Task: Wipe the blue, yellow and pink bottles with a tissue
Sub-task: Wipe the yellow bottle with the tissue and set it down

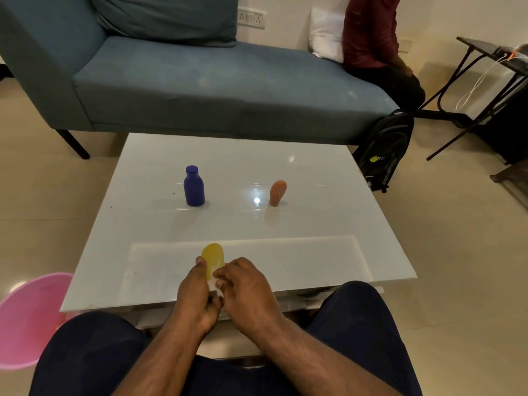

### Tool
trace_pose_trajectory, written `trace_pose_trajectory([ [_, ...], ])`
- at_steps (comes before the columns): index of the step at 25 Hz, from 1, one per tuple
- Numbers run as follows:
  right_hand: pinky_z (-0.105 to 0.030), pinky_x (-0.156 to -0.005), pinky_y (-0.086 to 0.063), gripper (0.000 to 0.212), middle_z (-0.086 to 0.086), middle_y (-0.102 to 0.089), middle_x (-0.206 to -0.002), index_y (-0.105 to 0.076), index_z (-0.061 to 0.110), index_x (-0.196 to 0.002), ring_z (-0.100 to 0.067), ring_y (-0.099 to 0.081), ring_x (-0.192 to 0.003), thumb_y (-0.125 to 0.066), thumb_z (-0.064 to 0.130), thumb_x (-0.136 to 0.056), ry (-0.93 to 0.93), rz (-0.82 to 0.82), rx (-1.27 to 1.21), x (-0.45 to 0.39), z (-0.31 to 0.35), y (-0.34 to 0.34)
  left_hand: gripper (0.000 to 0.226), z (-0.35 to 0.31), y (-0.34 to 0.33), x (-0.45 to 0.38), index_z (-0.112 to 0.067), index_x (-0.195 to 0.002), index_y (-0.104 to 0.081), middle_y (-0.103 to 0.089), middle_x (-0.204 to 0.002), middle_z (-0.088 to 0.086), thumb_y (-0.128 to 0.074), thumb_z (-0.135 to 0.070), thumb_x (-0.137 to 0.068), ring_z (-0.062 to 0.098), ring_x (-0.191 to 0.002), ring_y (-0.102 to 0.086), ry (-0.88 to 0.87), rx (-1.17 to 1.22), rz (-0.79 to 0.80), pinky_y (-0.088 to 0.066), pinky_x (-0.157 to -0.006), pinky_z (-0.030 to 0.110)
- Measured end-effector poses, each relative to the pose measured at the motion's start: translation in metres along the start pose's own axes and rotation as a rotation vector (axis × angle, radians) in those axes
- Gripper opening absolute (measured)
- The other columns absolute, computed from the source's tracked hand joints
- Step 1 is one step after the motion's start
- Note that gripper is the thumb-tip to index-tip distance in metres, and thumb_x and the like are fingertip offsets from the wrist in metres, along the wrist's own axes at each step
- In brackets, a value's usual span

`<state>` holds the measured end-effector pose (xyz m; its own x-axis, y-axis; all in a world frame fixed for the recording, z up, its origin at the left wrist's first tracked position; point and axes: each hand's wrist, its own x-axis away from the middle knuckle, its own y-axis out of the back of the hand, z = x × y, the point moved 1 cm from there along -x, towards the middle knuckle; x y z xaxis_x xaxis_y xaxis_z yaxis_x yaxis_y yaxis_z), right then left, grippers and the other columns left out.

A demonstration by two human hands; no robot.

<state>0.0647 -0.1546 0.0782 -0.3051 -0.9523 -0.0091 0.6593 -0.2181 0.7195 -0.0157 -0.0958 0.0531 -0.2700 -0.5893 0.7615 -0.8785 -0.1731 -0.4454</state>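
Observation:
Near the front edge of the white table (314, 172), my left hand (195, 292) grips the yellow bottle (213, 256), whose rounded end points away from me. My right hand (245, 287) pinches a white tissue (213, 284) against the bottle's lower part; most of the tissue is hidden between my fingers. The blue bottle (193, 186) stands upright at the table's middle left. The pink bottle (277, 192) stands at the middle right, apart from both hands.
A pink bucket (28, 318) sits on the floor at the left. A blue sofa (200, 81) stands behind the table, with a person seated at its right end. A black backpack (385, 150) leans by the table's far right corner. A folding table (485, 67) stands far right.

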Motion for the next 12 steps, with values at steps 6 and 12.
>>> trace_pose_trajectory([
  [6, -0.031, -0.087, -0.051, 0.021, -0.001, -0.057, -0.107, -0.064, 0.016, -0.112, -0.015, -0.059, -0.097, -0.054, 0.018, -0.093, -0.036, 0.039, 0.013, 0.001, -0.001, -0.001, 0.045, -0.001, 0.001, -0.002, -0.003, -0.132, -0.054, -0.069, -0.102, 0.017, -0.049, -0.038, -0.104, 0.026, -0.088, -0.069, 0.020, 0.064, 0.009, -0.062, -0.061, 0.035],
  [12, -0.028, -0.083, -0.052, 0.023, 0.000, -0.055, -0.104, -0.065, 0.017, -0.111, -0.011, -0.057, -0.091, -0.057, 0.011, -0.090, -0.039, -0.029, 0.026, -0.016, -0.008, 0.004, 0.045, 0.001, 0.001, -0.005, -0.007, -0.136, -0.052, -0.068, -0.110, 0.019, -0.051, -0.038, -0.103, 0.029, -0.094, -0.068, 0.056, 0.078, 0.073, -0.063, -0.071, 0.046],
])
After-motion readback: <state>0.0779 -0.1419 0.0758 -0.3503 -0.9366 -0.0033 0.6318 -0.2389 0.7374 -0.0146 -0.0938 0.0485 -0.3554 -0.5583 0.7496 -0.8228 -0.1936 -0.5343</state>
